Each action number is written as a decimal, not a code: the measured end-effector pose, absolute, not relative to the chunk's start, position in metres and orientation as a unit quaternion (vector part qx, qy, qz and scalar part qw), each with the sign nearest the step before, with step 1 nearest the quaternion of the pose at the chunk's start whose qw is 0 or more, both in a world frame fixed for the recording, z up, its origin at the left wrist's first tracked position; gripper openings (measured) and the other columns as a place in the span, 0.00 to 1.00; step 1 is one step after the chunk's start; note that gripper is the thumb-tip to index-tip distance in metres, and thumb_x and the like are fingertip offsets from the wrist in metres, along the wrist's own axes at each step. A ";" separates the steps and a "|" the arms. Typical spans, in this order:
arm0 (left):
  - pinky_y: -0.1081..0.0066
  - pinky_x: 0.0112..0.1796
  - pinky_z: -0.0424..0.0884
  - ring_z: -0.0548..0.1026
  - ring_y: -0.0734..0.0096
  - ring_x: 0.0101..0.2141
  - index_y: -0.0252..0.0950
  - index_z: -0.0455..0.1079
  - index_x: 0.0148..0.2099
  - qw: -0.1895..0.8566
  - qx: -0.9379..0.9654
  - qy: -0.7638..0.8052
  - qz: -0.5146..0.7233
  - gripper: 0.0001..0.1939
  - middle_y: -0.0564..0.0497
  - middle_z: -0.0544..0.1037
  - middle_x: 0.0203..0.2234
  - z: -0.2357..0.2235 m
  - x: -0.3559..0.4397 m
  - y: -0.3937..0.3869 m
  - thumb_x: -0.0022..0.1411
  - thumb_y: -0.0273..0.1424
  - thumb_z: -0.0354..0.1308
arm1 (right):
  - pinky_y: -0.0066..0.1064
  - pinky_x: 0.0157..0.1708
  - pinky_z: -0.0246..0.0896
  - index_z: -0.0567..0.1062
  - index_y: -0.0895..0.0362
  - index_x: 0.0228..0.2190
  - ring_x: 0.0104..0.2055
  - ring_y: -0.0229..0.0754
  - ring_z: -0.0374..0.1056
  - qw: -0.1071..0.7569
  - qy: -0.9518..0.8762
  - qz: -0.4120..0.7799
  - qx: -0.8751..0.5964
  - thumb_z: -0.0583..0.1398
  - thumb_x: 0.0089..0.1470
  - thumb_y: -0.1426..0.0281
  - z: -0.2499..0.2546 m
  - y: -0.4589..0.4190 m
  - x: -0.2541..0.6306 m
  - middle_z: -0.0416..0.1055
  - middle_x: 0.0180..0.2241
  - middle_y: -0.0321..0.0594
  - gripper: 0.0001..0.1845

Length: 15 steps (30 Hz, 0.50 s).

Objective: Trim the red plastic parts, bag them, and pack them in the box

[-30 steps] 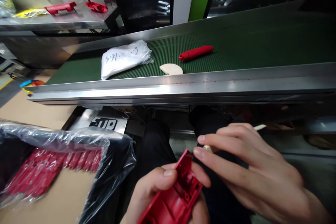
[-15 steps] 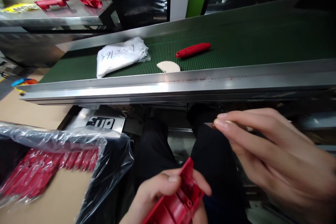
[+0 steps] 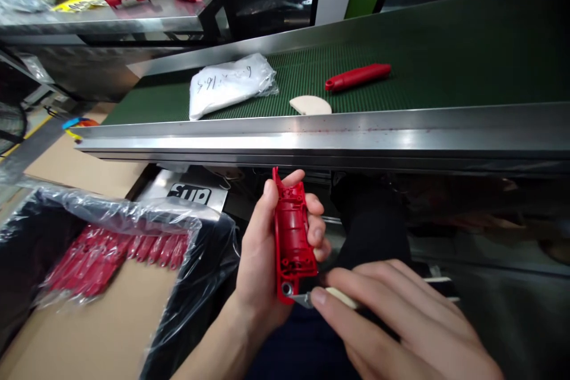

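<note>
My left hand [image 3: 262, 249] is closed around a red plastic housing half [image 3: 294, 231], its hollow, ribbed inside turned up to me. A metal-lined round hole sits at the housing's near end. Between the thumb and fingers of my right hand [image 3: 392, 320] is a knife [image 3: 341, 297] with a pale handle and a short blade. The blade tip is at the housing's near end, beside that hole; whether it touches the edge I cannot tell. Much of the knife is hidden by my fingers.
Ahead runs a green conveyor belt [image 3: 427, 65] with a metal side rail [image 3: 249, 138]. On it lie a white plastic-wrapped pack [image 3: 231, 86], a cream half-round piece [image 3: 310, 105] and a red part [image 3: 357, 77]. A plastic-lined box [image 3: 120, 314] at left holds several bagged red parts [image 3: 89, 261].
My left hand has lifted the housing and turned it so its full inside shows. My right hand has come left and down, bringing the blade to the housing's near end. The view shifted.
</note>
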<state>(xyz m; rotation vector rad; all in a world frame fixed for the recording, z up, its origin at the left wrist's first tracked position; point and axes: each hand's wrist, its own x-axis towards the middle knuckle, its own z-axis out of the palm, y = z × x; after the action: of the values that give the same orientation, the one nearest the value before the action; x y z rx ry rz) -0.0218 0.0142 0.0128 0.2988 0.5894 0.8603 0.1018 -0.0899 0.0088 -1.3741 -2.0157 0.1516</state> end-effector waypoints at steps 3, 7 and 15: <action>0.78 0.23 0.65 0.64 0.77 0.23 0.35 0.64 0.54 0.852 0.147 0.283 0.415 0.19 0.49 0.68 0.32 0.015 -0.020 0.014 0.72 0.40 0.41 | 0.36 0.38 0.64 0.76 0.57 0.44 0.40 0.42 0.69 0.321 -0.792 0.069 -0.515 0.56 0.59 0.80 0.008 -0.087 0.107 0.76 0.43 0.41 0.15; 0.78 0.23 0.64 0.64 0.78 0.23 0.35 0.65 0.54 0.852 0.143 0.286 0.414 0.19 0.50 0.68 0.31 0.017 -0.021 0.014 0.72 0.40 0.41 | 0.36 0.37 0.64 0.75 0.57 0.45 0.40 0.43 0.68 0.313 -0.798 0.067 -0.511 0.57 0.57 0.81 0.008 -0.083 0.113 0.76 0.43 0.42 0.16; 0.77 0.22 0.64 0.65 0.76 0.23 0.33 0.65 0.53 0.852 0.104 0.286 0.426 0.20 0.49 0.69 0.31 0.010 -0.027 0.022 0.72 0.40 0.40 | 0.35 0.44 0.67 0.73 0.55 0.50 0.49 0.44 0.68 0.346 -0.786 0.099 -0.503 0.58 0.56 0.82 0.016 -0.078 0.124 0.73 0.48 0.42 0.21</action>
<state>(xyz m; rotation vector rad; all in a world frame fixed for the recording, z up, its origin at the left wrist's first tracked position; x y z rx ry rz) -0.0268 0.0221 0.0104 0.2195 0.6018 0.8961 0.1237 -0.0781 0.0158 -1.3048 -2.0406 0.2583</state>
